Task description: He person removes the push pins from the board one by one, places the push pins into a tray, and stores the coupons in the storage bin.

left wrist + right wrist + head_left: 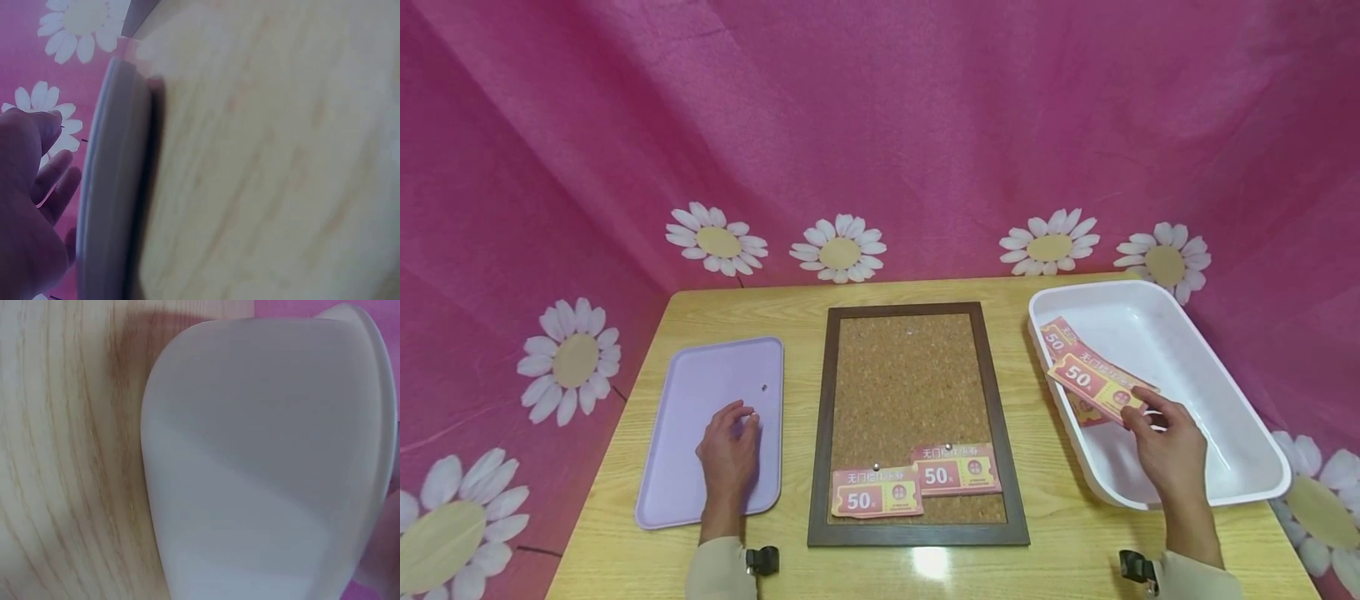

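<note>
My left hand (727,450) is over the lilac tray (700,392), with thumb and fingers bent together. A tiny pale thumbtack (754,415) shows between the fingertips. Another thumbtack (764,387) lies on the tray just beyond them. My right hand (1172,450) pinches the near right end of a red-and-yellow coupon (1097,385) marked 50, held over the white basin (1262,454). Under it, another coupon (1057,335) is partly covered. In the right wrist view the basin's outer wall (250,456) hides most of that hand.
Between the hands lies a dark-framed cork board (910,383). Two coupons sit low on it, the left coupon (876,493) slightly below the right coupon (957,471), each with a tack at its top edge. A pink flowered cloth (887,125) surrounds the wooden table (797,317).
</note>
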`<state>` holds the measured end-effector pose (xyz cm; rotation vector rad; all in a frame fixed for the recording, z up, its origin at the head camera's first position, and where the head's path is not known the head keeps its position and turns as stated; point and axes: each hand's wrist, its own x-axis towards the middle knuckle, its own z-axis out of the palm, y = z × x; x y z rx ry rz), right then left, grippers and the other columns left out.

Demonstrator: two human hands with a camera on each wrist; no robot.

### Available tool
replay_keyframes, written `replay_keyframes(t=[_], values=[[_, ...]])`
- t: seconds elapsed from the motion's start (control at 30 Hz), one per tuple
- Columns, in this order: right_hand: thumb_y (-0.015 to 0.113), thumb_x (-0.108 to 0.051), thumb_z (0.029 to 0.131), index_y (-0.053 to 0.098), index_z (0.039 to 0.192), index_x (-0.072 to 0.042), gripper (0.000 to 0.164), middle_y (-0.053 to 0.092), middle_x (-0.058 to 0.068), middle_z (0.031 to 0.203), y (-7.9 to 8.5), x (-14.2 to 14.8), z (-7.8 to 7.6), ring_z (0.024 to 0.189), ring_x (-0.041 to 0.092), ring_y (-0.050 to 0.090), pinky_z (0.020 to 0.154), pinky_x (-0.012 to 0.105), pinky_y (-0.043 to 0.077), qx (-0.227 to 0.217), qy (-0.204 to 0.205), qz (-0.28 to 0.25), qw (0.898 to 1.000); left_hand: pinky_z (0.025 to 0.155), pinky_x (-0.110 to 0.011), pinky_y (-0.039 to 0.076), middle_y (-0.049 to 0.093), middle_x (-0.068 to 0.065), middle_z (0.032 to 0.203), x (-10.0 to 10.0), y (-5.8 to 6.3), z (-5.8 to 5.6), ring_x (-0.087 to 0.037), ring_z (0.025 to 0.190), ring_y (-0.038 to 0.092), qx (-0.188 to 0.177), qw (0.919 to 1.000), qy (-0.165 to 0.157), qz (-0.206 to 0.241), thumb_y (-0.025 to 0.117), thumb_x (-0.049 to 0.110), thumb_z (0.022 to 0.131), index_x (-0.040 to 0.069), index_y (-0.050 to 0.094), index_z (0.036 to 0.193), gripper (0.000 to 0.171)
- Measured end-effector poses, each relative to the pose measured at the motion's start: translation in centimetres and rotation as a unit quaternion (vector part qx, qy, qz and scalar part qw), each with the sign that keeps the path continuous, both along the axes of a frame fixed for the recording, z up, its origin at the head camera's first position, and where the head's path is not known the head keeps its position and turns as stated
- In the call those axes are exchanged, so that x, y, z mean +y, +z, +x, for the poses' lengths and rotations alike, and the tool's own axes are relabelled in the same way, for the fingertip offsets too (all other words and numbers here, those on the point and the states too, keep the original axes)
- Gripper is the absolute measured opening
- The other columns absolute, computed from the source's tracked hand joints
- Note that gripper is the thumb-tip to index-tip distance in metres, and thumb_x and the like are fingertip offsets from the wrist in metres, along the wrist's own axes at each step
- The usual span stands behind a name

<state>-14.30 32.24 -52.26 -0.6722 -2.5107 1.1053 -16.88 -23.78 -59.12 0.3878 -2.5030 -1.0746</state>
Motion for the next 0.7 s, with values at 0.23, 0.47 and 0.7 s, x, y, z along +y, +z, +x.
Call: replay_keyframes(t=[0.23,0.47,0.7], values=[[0.066,-0.017,0.088,0.064,0.127,-0.009,0.040,0.060,0.012,0.111,-0.45,0.20,-0.04,0.069,-0.023,0.037,0.058,0.007,0.034,-0.028,0.002,0.021,0.999,0.095,-0.058,0.028,0.063,-0.011,0.128,-0.37,-0.12,0.41,-0.035,0.120,0.054,-0.010,0.9999,0.012,0.002,0.063,0.018,0.090,0.007,0.069,0.102,0.017],[0.063,-0.021,0.090,0.060,0.131,-0.010,0.042,0.060,0.017,0.117,-0.80,0.43,0.16,0.070,-0.021,0.033,0.062,0.012,0.034,-0.074,0.015,0.036,0.996,0.098,-0.058,0.027,0.062,-0.010,0.130,-0.84,-0.23,0.54,-0.034,0.121,0.053,-0.038,0.9990,0.020,0.007,0.062,0.020,0.091,0.008,0.069,0.102,0.018],[0.062,-0.021,0.091,0.057,0.133,-0.008,0.044,0.060,0.023,0.118,-0.86,0.30,0.24,0.088,0.016,0.055,0.065,0.021,0.036,-0.101,0.041,0.058,0.992,0.098,-0.058,0.028,0.062,-0.011,0.130,-1.04,-0.10,0.68,-0.036,0.121,0.053,-0.056,0.9981,0.026,0.001,0.062,0.020,0.091,0.008,0.069,0.103,0.019]])
